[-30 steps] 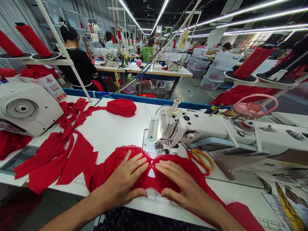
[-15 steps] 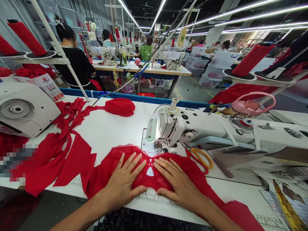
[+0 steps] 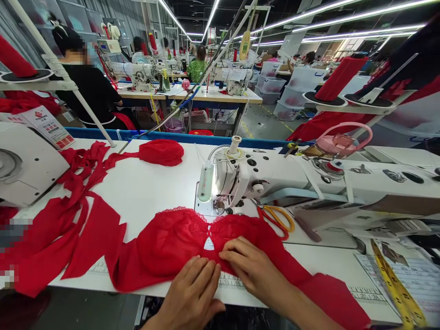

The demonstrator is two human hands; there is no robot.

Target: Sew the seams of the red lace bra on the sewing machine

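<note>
A red lace-edged garment [image 3: 172, 238] lies on the white table in front of the sewing machine [image 3: 237, 178], with a small gap at its centre. My left hand [image 3: 195, 288] has its fingers together at the garment's lower edge, left of centre. Just right of the gap, my right hand [image 3: 250, 266] has bent fingers pinching the red fabric near the lower edge. Their fingertips are close to each other. The thumb of my left hand points right, below the table's edge.
Scissors [image 3: 280, 217] with orange and red handles lie beside the machine. Red fabric strips [image 3: 92, 229] spread at the left. A yellow tape measure [image 3: 395, 284] rests on papers at the right. A person in black [image 3: 89, 91] sits beyond the table.
Both hands lay spread flat on the garment; my left hand has moved down to the lower edge and my right hand has curled its fingers. The view has shifted right.
</note>
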